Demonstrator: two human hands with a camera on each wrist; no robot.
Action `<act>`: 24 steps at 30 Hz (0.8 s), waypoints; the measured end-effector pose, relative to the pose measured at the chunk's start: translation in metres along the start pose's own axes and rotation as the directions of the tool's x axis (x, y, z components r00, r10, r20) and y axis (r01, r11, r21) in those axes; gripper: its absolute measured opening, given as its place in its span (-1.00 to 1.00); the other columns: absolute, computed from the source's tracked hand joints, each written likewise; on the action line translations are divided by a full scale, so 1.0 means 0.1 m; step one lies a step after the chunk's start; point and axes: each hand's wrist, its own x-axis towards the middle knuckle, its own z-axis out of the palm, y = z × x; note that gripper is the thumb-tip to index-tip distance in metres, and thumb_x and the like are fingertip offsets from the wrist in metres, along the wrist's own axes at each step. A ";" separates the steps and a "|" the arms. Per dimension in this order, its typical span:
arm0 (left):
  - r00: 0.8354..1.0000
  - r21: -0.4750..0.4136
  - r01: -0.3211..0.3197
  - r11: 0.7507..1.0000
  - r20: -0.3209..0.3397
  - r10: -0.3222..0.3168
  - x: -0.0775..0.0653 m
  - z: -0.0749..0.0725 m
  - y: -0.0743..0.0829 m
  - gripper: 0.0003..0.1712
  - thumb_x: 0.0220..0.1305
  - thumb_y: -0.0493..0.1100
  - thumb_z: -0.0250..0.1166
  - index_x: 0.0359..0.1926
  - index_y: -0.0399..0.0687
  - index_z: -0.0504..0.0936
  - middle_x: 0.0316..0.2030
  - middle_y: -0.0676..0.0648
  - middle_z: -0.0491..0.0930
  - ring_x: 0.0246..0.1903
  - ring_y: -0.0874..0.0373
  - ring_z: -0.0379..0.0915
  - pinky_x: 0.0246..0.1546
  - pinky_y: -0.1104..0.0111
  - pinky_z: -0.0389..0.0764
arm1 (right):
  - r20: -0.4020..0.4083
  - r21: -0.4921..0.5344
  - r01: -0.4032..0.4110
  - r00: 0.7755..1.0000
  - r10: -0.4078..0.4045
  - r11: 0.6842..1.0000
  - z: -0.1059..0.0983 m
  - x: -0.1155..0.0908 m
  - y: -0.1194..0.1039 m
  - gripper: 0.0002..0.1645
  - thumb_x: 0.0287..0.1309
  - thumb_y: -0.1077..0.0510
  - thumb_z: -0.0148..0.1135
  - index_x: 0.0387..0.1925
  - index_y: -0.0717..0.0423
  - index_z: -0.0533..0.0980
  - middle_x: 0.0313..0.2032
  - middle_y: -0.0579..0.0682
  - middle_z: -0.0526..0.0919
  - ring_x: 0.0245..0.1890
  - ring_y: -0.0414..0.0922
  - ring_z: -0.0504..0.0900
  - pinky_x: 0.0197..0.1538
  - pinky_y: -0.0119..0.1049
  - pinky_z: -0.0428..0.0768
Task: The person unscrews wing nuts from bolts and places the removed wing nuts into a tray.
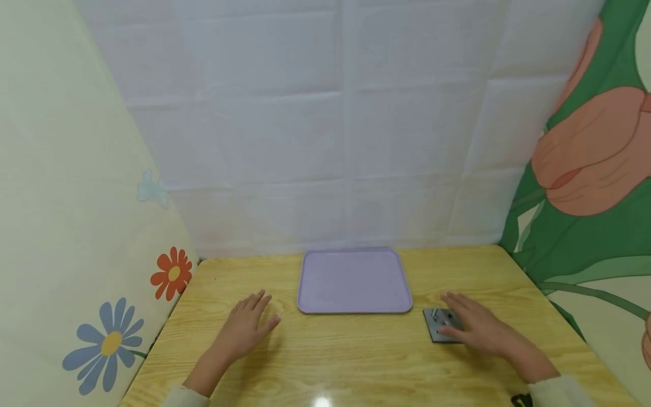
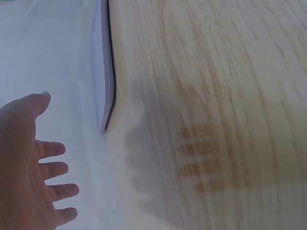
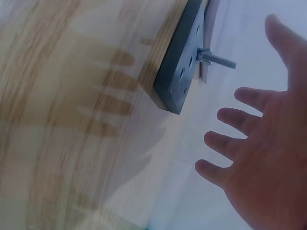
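A dark flat square plate (image 1: pixel 434 326) with several holes lies at the right of the table. From one hole a silvery bolt (image 3: pixel 219 59) sticks up, with a nut or wing-like piece (image 3: pixel 205 53) at its base. My right hand (image 1: pixel 480 325) hovers over the plate's right part with fingers spread, hiding some of it; in the right wrist view the fingers are apart from plate and bolt. My left hand (image 1: pixel 243 328) is held above the left side of the table, fingers extended and holding nothing. Its shadow falls on the wood in the left wrist view.
A lavender tray (image 1: pixel 354 281) with a raised rim lies at the far middle of the wooden table (image 1: pixel 325 353). White cloth (image 1: pixel 285 141) hangs behind the table. Flower-patterned cloths stand along the left (image 1: pixel 66 198) and right sides. Something small and dark shows by the right sleeve (image 1: pixel 559 391).
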 end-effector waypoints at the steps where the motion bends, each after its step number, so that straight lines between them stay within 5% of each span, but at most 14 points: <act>1: 1.000 -0.003 -0.004 1.000 -0.001 0.004 0.00 0.00 0.01 -0.24 0.47 0.21 0.13 0.43 -0.23 0.35 0.46 -0.32 0.24 0.41 -0.36 0.15 0.44 -0.25 0.11 | 0.003 -0.002 0.002 1.000 -0.002 1.000 0.01 0.00 -0.01 -0.10 0.20 -0.24 0.35 0.34 0.31 0.40 0.33 0.39 0.40 0.30 0.43 0.35 0.20 0.41 0.39; 15: 0.998 -0.018 -0.055 0.998 -0.006 0.055 0.01 0.10 0.16 -0.25 0.44 0.20 0.18 0.41 -0.22 0.38 0.44 -0.29 0.29 0.40 -0.33 0.19 0.42 -0.23 0.17 | 0.108 0.005 -0.020 0.994 0.019 1.000 0.06 0.04 -0.01 0.06 0.10 -0.30 0.41 0.36 0.36 0.34 0.33 0.42 0.38 0.32 0.49 0.29 0.22 0.43 0.37; 24: 0.998 -0.045 -0.056 0.997 0.011 0.057 -0.01 0.15 0.25 -0.24 0.44 0.21 0.16 0.43 -0.21 0.37 0.44 -0.27 0.29 0.39 -0.32 0.21 0.41 -0.20 0.23 | 0.223 -0.022 -0.083 0.971 0.086 0.996 0.09 0.11 0.03 0.18 -0.02 -0.32 0.48 0.39 0.37 0.29 0.37 0.43 0.30 0.34 0.45 0.27 0.30 0.41 0.31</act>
